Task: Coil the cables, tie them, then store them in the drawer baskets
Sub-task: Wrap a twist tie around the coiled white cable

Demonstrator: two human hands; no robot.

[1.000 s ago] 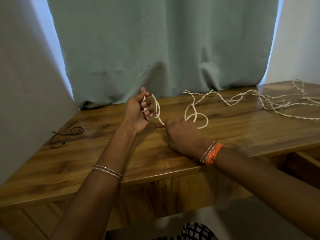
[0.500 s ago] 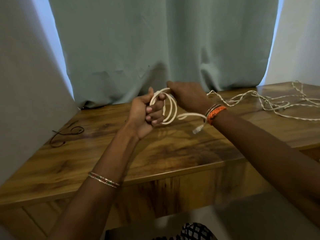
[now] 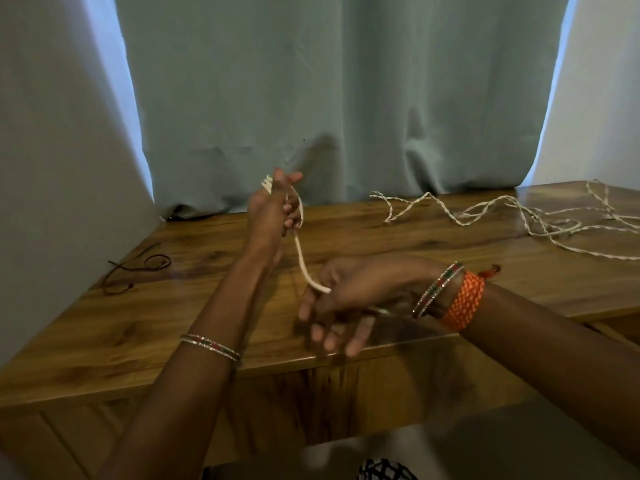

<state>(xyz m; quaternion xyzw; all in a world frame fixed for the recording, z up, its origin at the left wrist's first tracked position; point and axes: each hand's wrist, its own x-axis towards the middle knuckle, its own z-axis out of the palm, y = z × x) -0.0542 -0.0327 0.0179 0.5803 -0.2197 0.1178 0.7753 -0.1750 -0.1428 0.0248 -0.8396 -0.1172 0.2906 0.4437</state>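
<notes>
My left hand [image 3: 273,209] is raised above the wooden table [image 3: 173,313] and grips several loops of a white cable [image 3: 300,252], with loop ends poking out above the thumb. A taut strand runs down and right from that hand to my right hand [image 3: 346,299], which holds it between thumb and palm near the table's front edge; its other fingers hang downward, blurred. A long twisted white cable [image 3: 485,209] lies loose over the back right of the table.
A thin dark cord [image 3: 138,268] lies curled near the table's left edge. A pale green curtain [image 3: 329,98] hangs behind the table, with walls on either side. Drawer fronts [image 3: 62,441] show below the tabletop.
My right hand has swung down from beside the coil toward the table's front edge, pulling the strand taut. My left hand has lifted slightly with the loops.
</notes>
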